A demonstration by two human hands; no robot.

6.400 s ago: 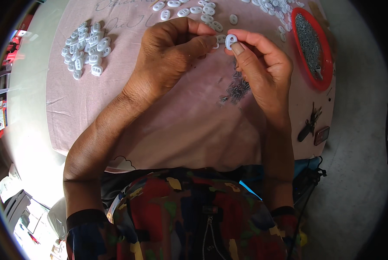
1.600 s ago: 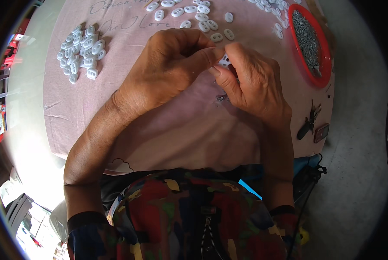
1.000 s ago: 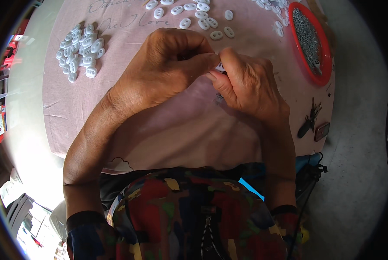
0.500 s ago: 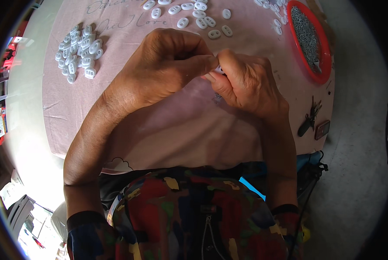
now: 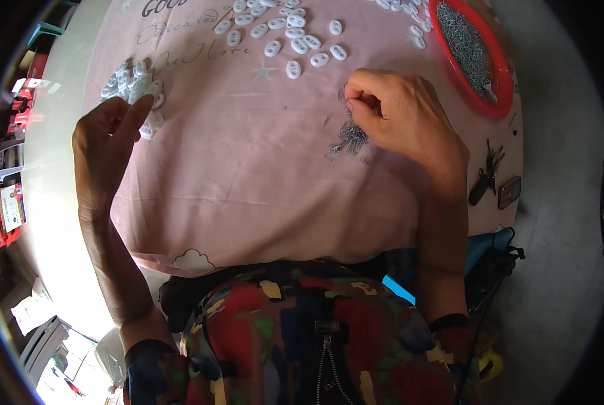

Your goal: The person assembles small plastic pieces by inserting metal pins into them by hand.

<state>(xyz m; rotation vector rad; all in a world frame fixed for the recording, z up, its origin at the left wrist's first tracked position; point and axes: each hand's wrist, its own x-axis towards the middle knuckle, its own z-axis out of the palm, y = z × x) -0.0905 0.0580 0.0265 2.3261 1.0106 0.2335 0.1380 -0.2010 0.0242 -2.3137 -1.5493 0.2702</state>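
Note:
My left hand point(image 5: 106, 152) is at the left side of the table, by a heap of white oval plastic pieces point(image 5: 130, 82). Its thumb stands apart from the curled fingers, and I see nothing held between them. It covers part of the heap. My right hand point(image 5: 406, 118) is closed in a pinch, thumb tip against forefinger. Whatever may be in that pinch is too small to make out. Beside and below its fingers lies a small pile of thin metal pieces point(image 5: 351, 137). Loose white two-holed ovals point(image 5: 295, 44) are scattered farther back.
A red tray point(image 5: 439, 40) full of small metal pieces stands at the far right. Nearer, a dark-handled hand tool point(image 5: 485, 179) and a phone-like device point(image 5: 510, 192) lie by the right edge of the pink tablecloth point(image 5: 248, 182). More white pieces point(image 5: 410, 10) sit left of the tray.
My hands have come apart from the white piece between them. The left has gone left to the heap. The right has moved slightly right and stays near the metal pile, now uncovered.

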